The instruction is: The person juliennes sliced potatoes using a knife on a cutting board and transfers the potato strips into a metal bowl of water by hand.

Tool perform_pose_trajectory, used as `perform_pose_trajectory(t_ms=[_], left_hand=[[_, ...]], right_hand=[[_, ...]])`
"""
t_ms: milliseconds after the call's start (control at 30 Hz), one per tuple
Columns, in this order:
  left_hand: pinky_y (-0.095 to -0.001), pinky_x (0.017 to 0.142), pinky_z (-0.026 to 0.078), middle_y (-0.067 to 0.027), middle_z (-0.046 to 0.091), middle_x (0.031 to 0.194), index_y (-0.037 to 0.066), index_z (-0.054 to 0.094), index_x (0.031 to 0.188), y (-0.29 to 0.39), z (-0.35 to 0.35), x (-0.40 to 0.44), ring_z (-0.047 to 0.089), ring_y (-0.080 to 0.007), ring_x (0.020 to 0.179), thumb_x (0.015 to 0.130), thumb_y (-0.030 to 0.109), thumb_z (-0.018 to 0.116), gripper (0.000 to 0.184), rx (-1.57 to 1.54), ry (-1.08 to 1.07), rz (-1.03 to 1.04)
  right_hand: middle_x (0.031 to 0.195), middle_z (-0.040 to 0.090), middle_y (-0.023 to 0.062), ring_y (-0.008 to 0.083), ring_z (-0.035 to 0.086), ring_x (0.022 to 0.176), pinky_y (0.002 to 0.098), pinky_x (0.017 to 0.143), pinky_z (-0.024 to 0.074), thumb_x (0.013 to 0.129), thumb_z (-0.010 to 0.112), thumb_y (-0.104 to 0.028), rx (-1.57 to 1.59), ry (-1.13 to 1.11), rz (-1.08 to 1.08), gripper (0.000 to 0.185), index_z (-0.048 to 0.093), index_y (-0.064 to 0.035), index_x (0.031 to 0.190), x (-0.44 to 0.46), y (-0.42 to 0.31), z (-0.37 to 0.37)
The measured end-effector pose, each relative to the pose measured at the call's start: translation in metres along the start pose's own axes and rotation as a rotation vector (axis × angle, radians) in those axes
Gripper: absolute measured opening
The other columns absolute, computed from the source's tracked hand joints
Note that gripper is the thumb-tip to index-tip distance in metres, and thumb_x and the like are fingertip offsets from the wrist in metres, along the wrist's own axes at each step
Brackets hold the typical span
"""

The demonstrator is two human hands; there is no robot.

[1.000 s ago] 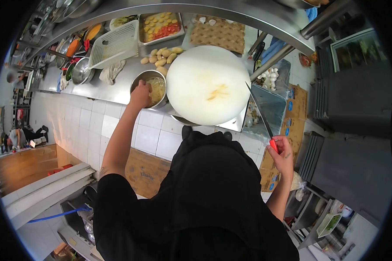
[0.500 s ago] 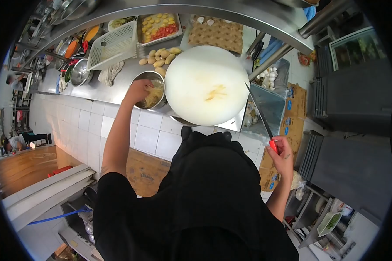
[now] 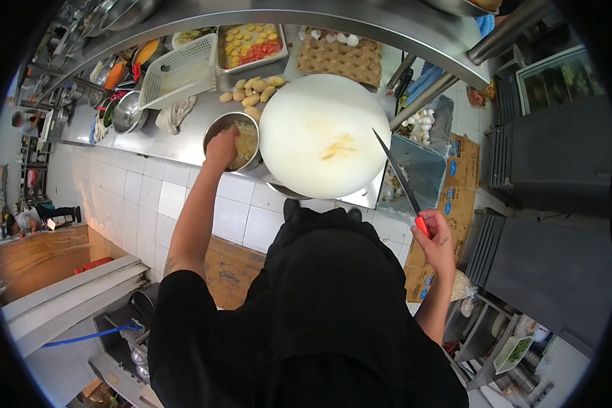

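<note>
My left hand [image 3: 222, 147] reaches into a round metal pot [image 3: 209, 129] with pale, thin-cut pieces [image 3: 246, 144] in liquid. Its fingertips are hidden among the pieces, so its grip is unclear. My right hand [image 3: 436, 236] is closed round the red handle of a long knife [image 3: 402, 178], whose tip points up and left over the right edge of a round white cutting board [image 3: 313, 136]. Yellow-brown stains mark the board's middle. Several potatoes [image 3: 258, 87] lie on the metal counter [image 3: 143, 141] behind the pot.
Behind the board are an egg tray [image 3: 340, 60], a pan of yellow and red pieces [image 3: 251, 46] and a white basket [image 3: 177, 73]. Bins with eggshells [image 3: 421, 126] stand at the right. A metal shelf [image 3: 306, 13] crosses above. Another person [image 3: 30, 219] is far left.
My left hand lifted slightly within the pot, then went lower into the pieces. The knife in my right hand has moved a little left, its tip now over the board.
</note>
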State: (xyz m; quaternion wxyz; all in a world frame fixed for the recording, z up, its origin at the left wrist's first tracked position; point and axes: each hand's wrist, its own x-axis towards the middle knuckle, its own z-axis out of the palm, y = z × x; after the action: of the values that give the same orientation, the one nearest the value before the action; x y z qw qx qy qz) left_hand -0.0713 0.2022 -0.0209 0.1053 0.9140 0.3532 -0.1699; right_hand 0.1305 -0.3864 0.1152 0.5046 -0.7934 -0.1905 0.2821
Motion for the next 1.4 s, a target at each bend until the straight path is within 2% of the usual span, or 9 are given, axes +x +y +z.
perform_pose_trajectory(t_ms=[100,167,500,667,933,1000,1100,1233,1400], left_hand=[[-0.0496,0.099,0.061,-0.0246,0.063,0.146,0.026,0.070,0.141,-0.013,0.008,0.002,0.074,-0.0419,0.118,0.090,0.006,0.073,0.055,-0.081,0.150,-0.016],[-0.0503,0.099,0.061,-0.0235,0.069,0.137,0.024,0.070,0.143,-0.025,0.040,0.004,0.075,-0.0434,0.114,0.088,0.006,0.075,0.057,-0.053,0.292,0.276],[-0.0505,0.098,0.061,-0.0230,0.073,0.130,0.021,0.074,0.136,-0.041,-0.015,0.009,0.073,-0.0451,0.116,0.081,0.003,0.071,0.059,-0.351,0.046,0.260],[-0.0481,0.099,0.060,-0.0229,0.071,0.137,0.023,0.073,0.141,0.002,-0.028,-0.008,0.072,-0.0416,0.120,0.082,0.003,0.070,0.063,-0.047,0.094,-0.097],[-0.0477,0.112,0.054,-0.0233,0.067,0.146,0.022,0.073,0.143,-0.006,-0.028,-0.017,0.067,-0.0394,0.131,0.081,0.004,0.074,0.065,-0.145,-0.095,0.145],[-0.0477,0.114,0.053,-0.0205,0.060,0.158,0.023,0.074,0.142,-0.011,-0.022,-0.017,0.063,-0.0397,0.138,0.077,0.003,0.078,0.068,-0.232,0.200,0.221],[-0.0476,0.116,0.052,-0.0172,0.054,0.166,0.021,0.075,0.141,-0.016,0.026,0.004,0.060,-0.0393,0.142,0.075,0.001,0.080,0.069,-0.167,0.169,0.338],[-0.0468,0.118,0.050,-0.0173,0.051,0.169,0.022,0.073,0.145,-0.009,0.009,0.000,0.058,-0.0380,0.145,0.077,0.002,0.080,0.071,-0.174,-0.061,0.230],[-0.0449,0.116,0.053,-0.0154,0.060,0.159,0.025,0.069,0.147,-0.006,-0.015,0.001,0.059,-0.0343,0.145,0.082,0.015,0.087,0.068,-0.313,0.180,0.233]], right_hand=[[0.090,0.065,-0.0020,0.0048,0.057,0.080,0.0233,0.071,0.0454,0.097,0.079,0.001,-0.014,-0.005,0.003,0.034,0.063,-0.0045,0.126,0.002,0.003,0.002],[0.091,0.066,-0.0018,0.0047,0.058,0.080,0.0228,0.072,0.0458,0.097,0.079,0.000,-0.017,-0.006,-0.002,0.034,0.063,-0.0052,0.127,0.003,0.007,0.005],[0.090,0.064,-0.0019,0.0053,0.056,0.080,0.0238,0.071,0.0449,0.098,0.079,0.000,0.007,0.003,-0.003,0.034,0.063,-0.0046,0.127,0.000,0.010,0.005],[0.090,0.063,-0.0022,0.0054,0.055,0.079,0.0238,0.071,0.0446,0.098,0.079,-0.001,0.015,0.009,0.004,0.033,0.063,-0.0043,0.127,0.000,0.005,0.008],[0.091,0.066,-0.0010,0.0055,0.057,0.081,0.0240,0.072,0.0465,0.099,0.078,-0.001,0.016,0.019,-0.016,0.032,0.064,-0.0040,0.127,0.001,0.001,0.006],[0.091,0.066,-0.0009,0.0056,0.057,0.082,0.0241,0.072,0.0466,0.099,0.078,-0.001,0.014,0.028,-0.017,0.032,0.064,-0.0039,0.127,-0.001,0.000,0.006],[0.091,0.066,-0.0008,0.0056,0.057,0.082,0.0242,0.072,0.0467,0.099,0.079,-0.001,-0.010,0.029,-0.035,0.032,0.064,-0.0036,0.127,-0.001,-0.006,0.007],[0.091,0.066,-0.0005,0.0058,0.057,0.082,0.0244,0.072,0.0469,0.098,0.079,-0.001,-0.006,0.056,-0.022,0.032,0.063,-0.0034,0.127,-0.002,-0.005,0.005],[0.092,0.067,-0.0002,0.0060,0.058,0.082,0.0242,0.074,0.0479,0.098,0.079,-0.001,-0.033,0.055,-0.033,0.033,0.063,-0.0036,0.127,-0.006,-0.003,0.000]])
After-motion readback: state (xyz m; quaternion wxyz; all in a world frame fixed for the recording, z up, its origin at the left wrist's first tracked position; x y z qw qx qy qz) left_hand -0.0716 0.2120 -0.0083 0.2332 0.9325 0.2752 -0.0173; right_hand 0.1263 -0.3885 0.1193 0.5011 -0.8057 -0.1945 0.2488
